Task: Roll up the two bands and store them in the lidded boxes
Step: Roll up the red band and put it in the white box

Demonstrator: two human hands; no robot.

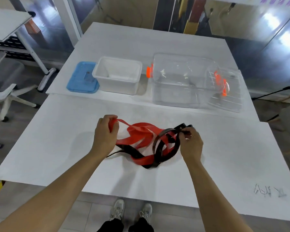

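You're at the untangling stage, before any rolling: the red band [141, 136] and the black band [164, 148] lie looped through each other in one loose heap on the desk [57, 139], mid-front, between your two hands. Neither is rolled yet, neither is stored.

L hand [105, 133]: fingers curled round one end of the red band, lifted a bit off the desk, thumb side up, wrist bent in toward the heap. R hand [191, 141]: fingertips pinch an end of the black band at the far-right edge of the heap, knuckles toward you, hand low over the desk. Both forearms reach straight fwd from the near edge, roughly parallel.

Next move, as I judge it: pull the ends apart w/o tightening the crossings. Black loops run over and under the red near the middle, so a hard tug could lock them. Feed one band out loop by loop, then roll it from the end you hold.

Boxes wait at the back, well apart from the bands: white box [117, 76] open, its blue lid [82, 79] flat just beside it on the left; clear box [184, 81] w/ orange clips to the right, its clear lid [228, 91] leaning at its right side.
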